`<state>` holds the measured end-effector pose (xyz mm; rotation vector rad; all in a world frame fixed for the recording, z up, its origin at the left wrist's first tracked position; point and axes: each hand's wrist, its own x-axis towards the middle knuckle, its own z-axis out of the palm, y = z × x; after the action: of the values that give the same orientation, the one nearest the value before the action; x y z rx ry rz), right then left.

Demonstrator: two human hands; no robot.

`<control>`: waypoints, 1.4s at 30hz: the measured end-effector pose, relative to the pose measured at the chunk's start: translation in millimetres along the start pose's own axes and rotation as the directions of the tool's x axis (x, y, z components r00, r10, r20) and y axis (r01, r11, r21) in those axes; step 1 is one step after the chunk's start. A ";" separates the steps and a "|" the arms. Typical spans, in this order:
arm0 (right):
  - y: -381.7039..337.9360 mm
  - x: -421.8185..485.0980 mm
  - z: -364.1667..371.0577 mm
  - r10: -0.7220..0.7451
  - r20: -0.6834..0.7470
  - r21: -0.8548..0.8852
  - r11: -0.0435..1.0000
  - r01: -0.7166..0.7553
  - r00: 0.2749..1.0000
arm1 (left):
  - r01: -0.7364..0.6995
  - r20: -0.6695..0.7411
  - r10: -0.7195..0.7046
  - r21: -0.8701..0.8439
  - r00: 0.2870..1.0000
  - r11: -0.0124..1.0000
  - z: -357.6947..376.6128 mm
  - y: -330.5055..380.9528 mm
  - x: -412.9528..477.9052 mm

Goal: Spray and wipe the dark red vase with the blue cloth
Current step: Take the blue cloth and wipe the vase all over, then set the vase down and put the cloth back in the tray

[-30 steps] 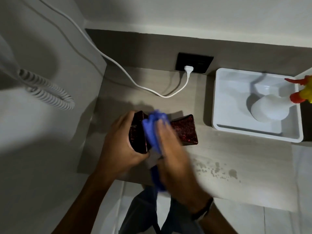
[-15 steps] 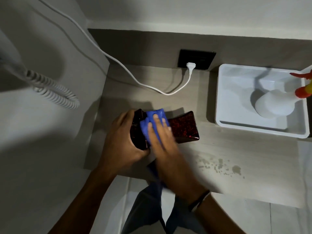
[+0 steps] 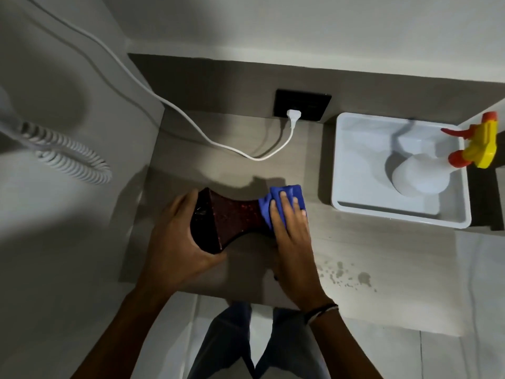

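The dark red vase (image 3: 235, 220) lies on its side on the wooden counter, its wide base end at the left. My left hand (image 3: 177, 239) grips that left end. My right hand (image 3: 291, 228) presses the blue cloth (image 3: 284, 199) flat against the vase's right end, which the cloth and hand hide. The white spray bottle (image 3: 418, 179) with a yellow and red trigger head stands in the white tray (image 3: 352, 209) at the right, away from both hands.
A white cable (image 3: 191, 127) runs across the counter to a plug in the black wall socket (image 3: 302, 105). A coiled white cord (image 3: 68, 157) hangs on the left wall. Wet droplets (image 3: 344, 277) mark the counter near its front edge.
My right hand has slid the blue cloth from the vase's left part along its body to the right end. The left hand keeps its hold on the left end.
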<state>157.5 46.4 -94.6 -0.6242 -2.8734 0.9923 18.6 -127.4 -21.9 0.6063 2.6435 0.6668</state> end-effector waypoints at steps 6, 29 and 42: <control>-62.4 -2.5 24.7 -0.285 -0.104 0.230 0.925 0.302 0.953 | -0.107 -0.002 0.107 -0.052 0.994 0.993 -5.7 14.0 8.2; 97.3 85.9 -141.7 0.200 -0.209 0.024 0.980 -0.200 0.957 | -0.380 0.103 0.366 0.250 0.925 0.891 13.0 86.9 53.0; 159.7 141.3 -74.5 0.219 0.163 -0.470 0.874 -0.120 0.962 | -0.383 0.015 0.401 0.329 0.916 0.863 24.8 92.7 49.9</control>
<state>97.5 258.4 -144.2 -0.8589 -3.3208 0.3966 16.2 -20.3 -6.1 1.2662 2.7238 0.3461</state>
